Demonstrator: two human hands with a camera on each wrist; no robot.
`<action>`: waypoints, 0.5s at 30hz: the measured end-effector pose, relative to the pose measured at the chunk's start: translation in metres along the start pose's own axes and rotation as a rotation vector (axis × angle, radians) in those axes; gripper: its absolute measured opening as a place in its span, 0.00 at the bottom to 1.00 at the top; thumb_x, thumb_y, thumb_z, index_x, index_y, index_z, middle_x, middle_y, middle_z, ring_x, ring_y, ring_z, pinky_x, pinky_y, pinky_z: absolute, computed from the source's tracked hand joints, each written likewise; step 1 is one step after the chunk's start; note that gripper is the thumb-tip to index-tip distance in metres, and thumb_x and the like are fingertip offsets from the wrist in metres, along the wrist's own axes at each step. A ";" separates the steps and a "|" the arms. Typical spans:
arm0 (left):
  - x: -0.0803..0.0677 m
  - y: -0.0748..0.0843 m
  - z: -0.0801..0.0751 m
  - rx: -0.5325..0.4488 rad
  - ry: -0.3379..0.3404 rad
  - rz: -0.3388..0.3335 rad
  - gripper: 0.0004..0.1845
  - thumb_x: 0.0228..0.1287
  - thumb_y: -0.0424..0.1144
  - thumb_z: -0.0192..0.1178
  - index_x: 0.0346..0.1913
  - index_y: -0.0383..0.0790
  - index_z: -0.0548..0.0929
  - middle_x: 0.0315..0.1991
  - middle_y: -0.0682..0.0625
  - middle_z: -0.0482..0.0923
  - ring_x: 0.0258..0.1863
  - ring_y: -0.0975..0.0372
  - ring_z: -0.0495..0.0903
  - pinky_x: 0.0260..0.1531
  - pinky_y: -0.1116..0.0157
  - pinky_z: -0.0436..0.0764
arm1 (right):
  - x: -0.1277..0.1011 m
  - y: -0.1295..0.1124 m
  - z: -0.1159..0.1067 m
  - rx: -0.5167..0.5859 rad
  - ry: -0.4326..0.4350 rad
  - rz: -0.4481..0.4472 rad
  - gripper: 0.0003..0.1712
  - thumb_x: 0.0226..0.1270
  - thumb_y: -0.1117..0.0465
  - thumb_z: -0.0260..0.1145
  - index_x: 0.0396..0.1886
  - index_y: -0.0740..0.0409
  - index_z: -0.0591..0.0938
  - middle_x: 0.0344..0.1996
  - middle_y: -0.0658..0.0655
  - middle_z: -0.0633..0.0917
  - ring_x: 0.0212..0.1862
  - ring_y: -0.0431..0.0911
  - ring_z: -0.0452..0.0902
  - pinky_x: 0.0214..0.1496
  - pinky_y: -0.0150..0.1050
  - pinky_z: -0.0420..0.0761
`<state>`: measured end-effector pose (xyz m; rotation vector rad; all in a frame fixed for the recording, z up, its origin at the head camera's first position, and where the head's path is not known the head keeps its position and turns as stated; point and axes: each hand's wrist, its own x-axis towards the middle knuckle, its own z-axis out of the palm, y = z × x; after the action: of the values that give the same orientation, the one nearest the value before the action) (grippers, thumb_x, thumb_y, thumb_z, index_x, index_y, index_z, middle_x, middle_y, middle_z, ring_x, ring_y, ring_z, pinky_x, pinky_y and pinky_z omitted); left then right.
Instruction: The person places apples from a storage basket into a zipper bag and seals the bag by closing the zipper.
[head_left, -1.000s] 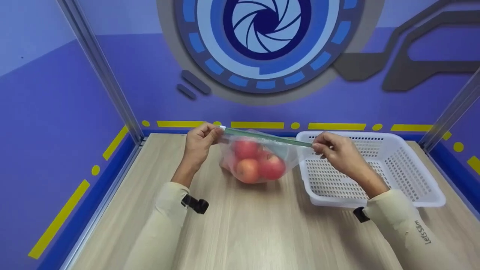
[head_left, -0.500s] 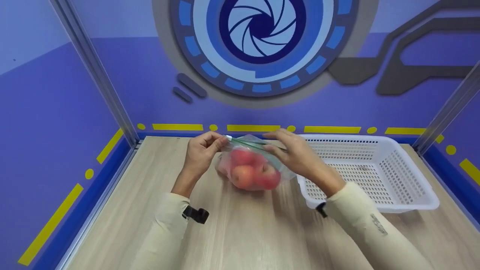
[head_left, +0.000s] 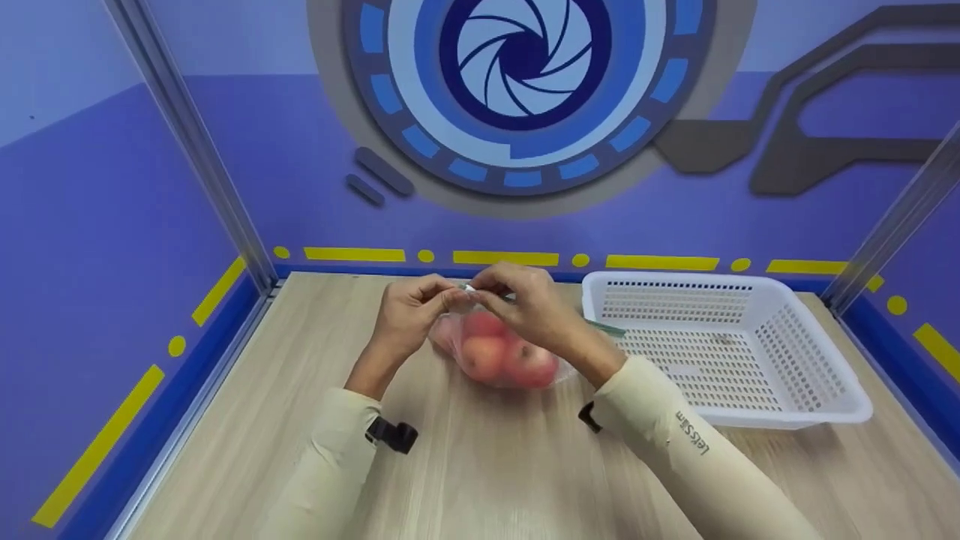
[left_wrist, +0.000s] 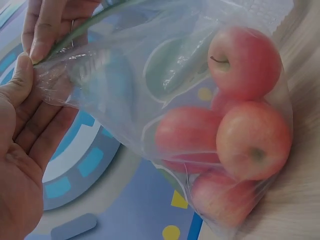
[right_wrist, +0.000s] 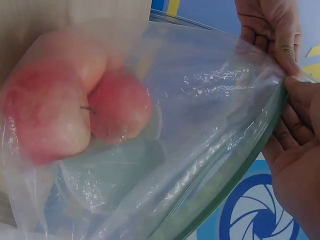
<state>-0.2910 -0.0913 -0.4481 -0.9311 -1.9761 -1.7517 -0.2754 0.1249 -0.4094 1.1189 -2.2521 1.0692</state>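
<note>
A clear zip bag (left_wrist: 115, 80) with a green seal strip (right_wrist: 225, 185) holds several red apples (left_wrist: 247, 62). Its lower part stands on the wooden table. My left hand (head_left: 405, 315) pinches the bag's top left corner between thumb and fingers. Right beside it, my right hand (head_left: 525, 300) pinches the same corner, at the small white slider (head_left: 469, 289). The two hands' fingertips nearly meet there. From that corner the strip runs off to the right, partly hidden behind my right hand in the head view.
To the right of the bag stands a white perforated plastic basket (head_left: 750, 416), and the strip's far end reaches its left rim. Behind the wooden table (head_left: 480, 480) rises a blue printed wall panel (head_left: 285, 172). Metal posts (head_left: 195, 150) frame the sides.
My right hand has left the bag's right end and moved left along the strip to the left corner. My left hand still pinches that corner, slightly lower in view.
</note>
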 end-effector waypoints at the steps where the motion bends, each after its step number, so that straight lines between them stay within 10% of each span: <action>1: 0.000 0.000 0.000 0.006 0.007 0.006 0.04 0.70 0.28 0.68 0.37 0.30 0.91 0.32 0.46 0.90 0.31 0.63 0.87 0.31 0.68 0.83 | 0.000 0.000 -0.001 0.006 -0.012 0.008 0.05 0.74 0.67 0.72 0.44 0.64 0.88 0.40 0.56 0.89 0.41 0.46 0.88 0.48 0.36 0.87; 15: -0.008 -0.013 -0.027 0.052 0.208 -0.048 0.03 0.71 0.27 0.67 0.40 0.28 0.90 0.34 0.42 0.89 0.34 0.59 0.88 0.41 0.64 0.89 | -0.042 0.043 -0.046 -0.084 -0.052 0.114 0.04 0.70 0.69 0.74 0.42 0.64 0.89 0.36 0.56 0.89 0.38 0.48 0.87 0.45 0.43 0.89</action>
<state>-0.2982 -0.1198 -0.4579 -0.6604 -1.9132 -1.7370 -0.2841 0.1981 -0.4264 1.0057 -2.4034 0.9896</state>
